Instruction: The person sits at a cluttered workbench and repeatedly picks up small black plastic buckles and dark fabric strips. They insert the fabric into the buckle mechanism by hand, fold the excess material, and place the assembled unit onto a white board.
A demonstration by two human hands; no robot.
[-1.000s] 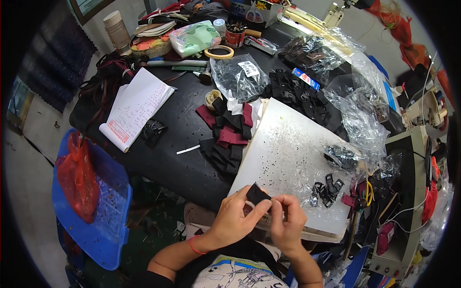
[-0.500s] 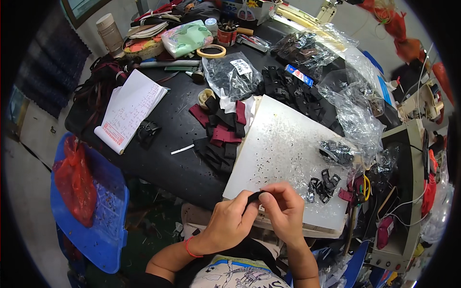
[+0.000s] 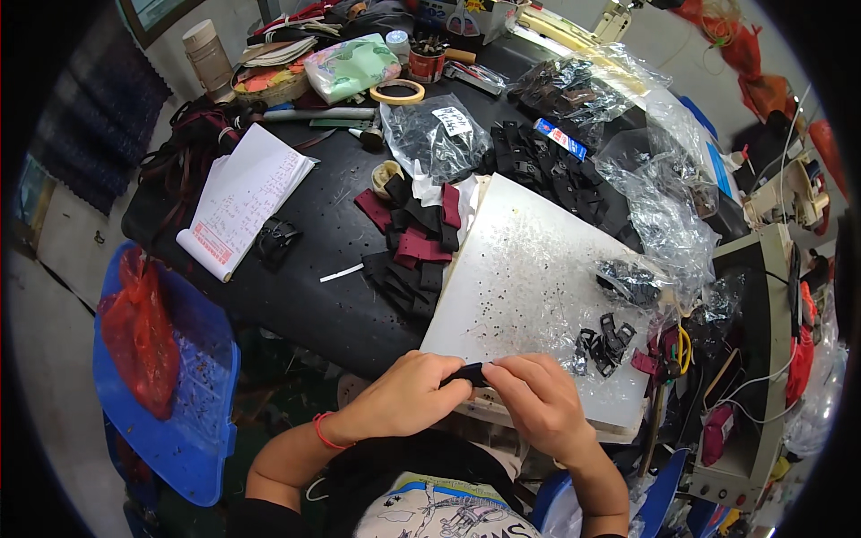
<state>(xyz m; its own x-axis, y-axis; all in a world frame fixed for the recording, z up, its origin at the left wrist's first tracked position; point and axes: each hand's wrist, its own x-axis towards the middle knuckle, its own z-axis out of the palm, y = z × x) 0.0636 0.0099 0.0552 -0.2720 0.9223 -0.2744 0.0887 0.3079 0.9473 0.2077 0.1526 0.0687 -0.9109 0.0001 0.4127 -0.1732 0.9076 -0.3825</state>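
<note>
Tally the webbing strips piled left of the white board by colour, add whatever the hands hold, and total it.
Dark red strips: 4 that show
Black strips: about 6; they overlap, so the count is rough
Black piece pinched between the left hand and right hand: 1
Total: about 11

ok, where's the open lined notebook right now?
In the head view, the open lined notebook lies on the black table's left side, beside a small black buckle, well left of the white board.
</note>
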